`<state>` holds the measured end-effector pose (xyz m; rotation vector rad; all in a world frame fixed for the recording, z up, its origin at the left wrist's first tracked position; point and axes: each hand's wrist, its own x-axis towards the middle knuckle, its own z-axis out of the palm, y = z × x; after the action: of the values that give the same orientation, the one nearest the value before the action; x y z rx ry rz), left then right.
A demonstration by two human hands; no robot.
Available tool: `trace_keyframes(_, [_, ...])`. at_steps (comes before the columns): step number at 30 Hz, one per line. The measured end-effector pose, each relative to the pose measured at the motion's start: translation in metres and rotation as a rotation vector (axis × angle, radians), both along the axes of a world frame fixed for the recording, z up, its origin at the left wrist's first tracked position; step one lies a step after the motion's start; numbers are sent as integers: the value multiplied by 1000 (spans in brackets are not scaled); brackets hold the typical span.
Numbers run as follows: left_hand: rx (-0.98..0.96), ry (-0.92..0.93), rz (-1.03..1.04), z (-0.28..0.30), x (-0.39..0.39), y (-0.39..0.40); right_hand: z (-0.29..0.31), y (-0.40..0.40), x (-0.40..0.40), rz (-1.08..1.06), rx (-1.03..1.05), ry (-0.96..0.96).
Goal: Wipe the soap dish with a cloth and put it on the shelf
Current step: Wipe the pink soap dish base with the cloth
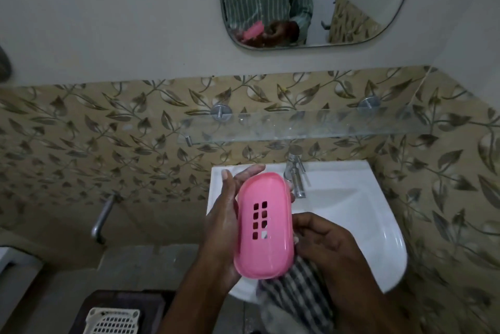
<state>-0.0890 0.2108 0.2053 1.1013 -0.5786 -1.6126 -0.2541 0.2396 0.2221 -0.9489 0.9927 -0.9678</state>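
The left hand (223, 228) cups the pink soap dish (263, 225), tilted lengthwise, above the white washbasin's (378, 225) left rim. The right hand (322, 239), fingers curled, clutches a checked cloth (295, 290) against the dish's right edge. The glass shelf (297, 125) lies bare.

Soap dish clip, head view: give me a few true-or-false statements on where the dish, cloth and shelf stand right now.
1. The left hand holds the pink soap dish. True.
2. The soap dish sits on the glass shelf. False: it is held above the sink.
3. The right hand grips a checked cloth. True.
4. The dish has no holes. False: it shows two rows of square slots.
5. The tap is running. False: no water is visible.
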Motion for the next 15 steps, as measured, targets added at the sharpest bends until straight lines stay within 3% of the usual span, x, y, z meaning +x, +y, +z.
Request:
trace_keyframes(3, [-44, -287, -23, 2, -22, 3, 8, 6, 5, -28, -220, 120])
trace_keyframes(6, [-42, -328, -75, -1, -27, 10, 2, 10, 4, -83, -408, 327])
trace_keyframes(10, [-179, -466, -144, 2, -13, 13, -12, 7, -3, -133, -570, 588])
trace_keyframes(12, [-127, -358, -191, 8, -6, 18, -16, 2, -5, -156, -715, 711])
trace_keyframes(15, [101, 16, -295, 11, 7, 18, -16, -2, -7, -73, -892, 816])
